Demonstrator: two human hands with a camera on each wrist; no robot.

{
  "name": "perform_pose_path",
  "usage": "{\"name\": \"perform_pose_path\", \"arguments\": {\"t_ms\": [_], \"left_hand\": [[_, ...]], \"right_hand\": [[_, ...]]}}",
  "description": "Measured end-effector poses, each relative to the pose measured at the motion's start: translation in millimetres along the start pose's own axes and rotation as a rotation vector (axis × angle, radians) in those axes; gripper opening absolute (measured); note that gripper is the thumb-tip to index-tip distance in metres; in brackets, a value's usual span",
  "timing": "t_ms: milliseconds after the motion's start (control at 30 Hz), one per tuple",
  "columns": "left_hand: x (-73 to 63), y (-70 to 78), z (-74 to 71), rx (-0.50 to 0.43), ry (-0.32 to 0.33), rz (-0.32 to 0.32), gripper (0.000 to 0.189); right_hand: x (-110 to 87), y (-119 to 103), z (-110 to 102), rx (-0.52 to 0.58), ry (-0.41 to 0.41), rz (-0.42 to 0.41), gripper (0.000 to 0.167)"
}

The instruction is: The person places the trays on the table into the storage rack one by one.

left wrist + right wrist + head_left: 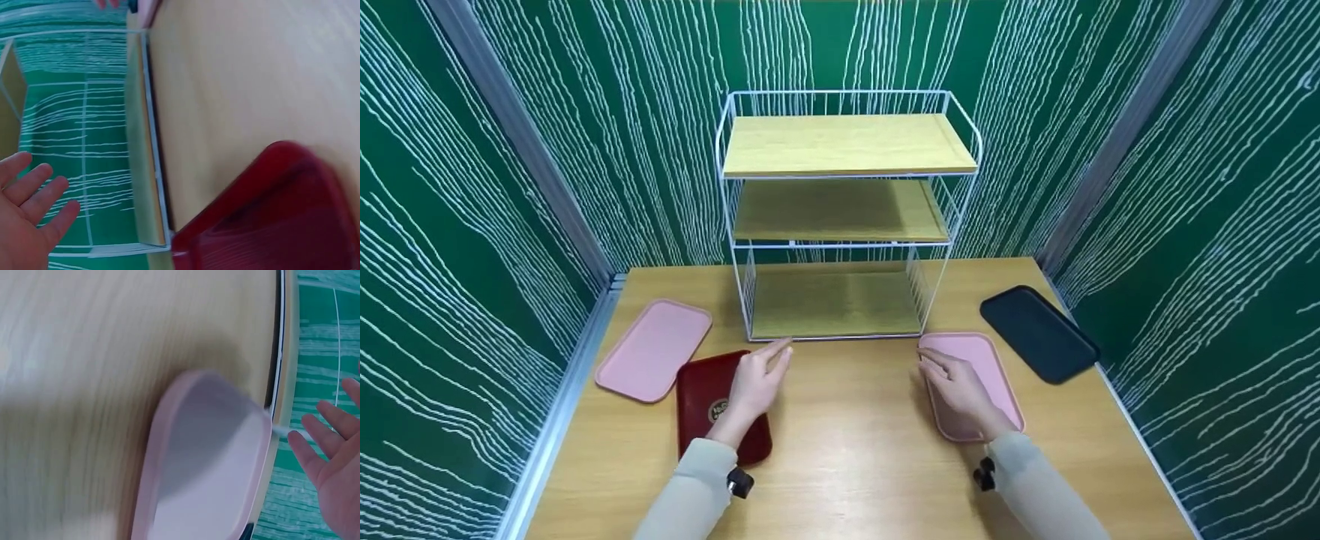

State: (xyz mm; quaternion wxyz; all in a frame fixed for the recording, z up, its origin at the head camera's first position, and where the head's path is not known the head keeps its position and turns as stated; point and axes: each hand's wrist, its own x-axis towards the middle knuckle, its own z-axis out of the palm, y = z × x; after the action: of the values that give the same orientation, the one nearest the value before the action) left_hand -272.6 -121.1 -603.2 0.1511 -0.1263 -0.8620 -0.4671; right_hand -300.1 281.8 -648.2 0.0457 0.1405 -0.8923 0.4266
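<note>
In the head view my left hand (757,381) hovers over the dark red tray (697,405), which bears a round emblem. The left wrist view shows its fingers (40,197) spread and holding nothing, with the red tray (281,219) lying to the right. My right hand (956,386) is above a pink tray (997,390) by the rack's front right corner. Its fingers (326,433) are extended and hold nothing in the right wrist view, where the pink tray (208,495) lies beside the hand.
A white wire rack (851,246) with three wooden shelves stands at the back of the wooden table (847,465). Another pink tray (654,350) lies at the left, and a black tray (1039,334) at the right. Green patterned walls (660,150) enclose the table.
</note>
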Motion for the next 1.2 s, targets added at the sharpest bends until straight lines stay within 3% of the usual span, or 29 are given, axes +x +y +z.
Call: {"name": "perform_pose_path", "arguments": {"t_ms": [300, 600, 733, 900, 1067, 1200], "left_hand": [[23.5, 19.8, -31.6, -0.147, 0.193, 0.004, 0.030], [53.6, 35.1, -60.2, -0.229, 0.356, -0.067, 0.030], [65.8, 37.0, -69.8, -0.230, 0.429, -0.081, 0.029], [86.4, 41.4, -81.0, -0.235, 0.521, -0.096, 0.031], [111.9, 50.2, -89.2, -0.242, 0.618, -0.094, 0.042], [129.3, 56.4, -92.0, -0.245, 0.644, -0.090, 0.048]], "right_hand": [[-2.9, 31, -38, -0.041, 0.044, 0.020, 0.038], [-11.0, 52, -75, -0.053, 0.125, 0.119, 0.041], [-17.9, 59, -90, -0.066, 0.125, 0.202, 0.044], [-24.6, 71, -107, -0.002, 0.134, 0.352, 0.048], [-30.8, 88, -123, 0.087, 0.255, 0.509, 0.052], [-36.2, 102, -132, 0.132, 0.346, 0.613, 0.055]]}}
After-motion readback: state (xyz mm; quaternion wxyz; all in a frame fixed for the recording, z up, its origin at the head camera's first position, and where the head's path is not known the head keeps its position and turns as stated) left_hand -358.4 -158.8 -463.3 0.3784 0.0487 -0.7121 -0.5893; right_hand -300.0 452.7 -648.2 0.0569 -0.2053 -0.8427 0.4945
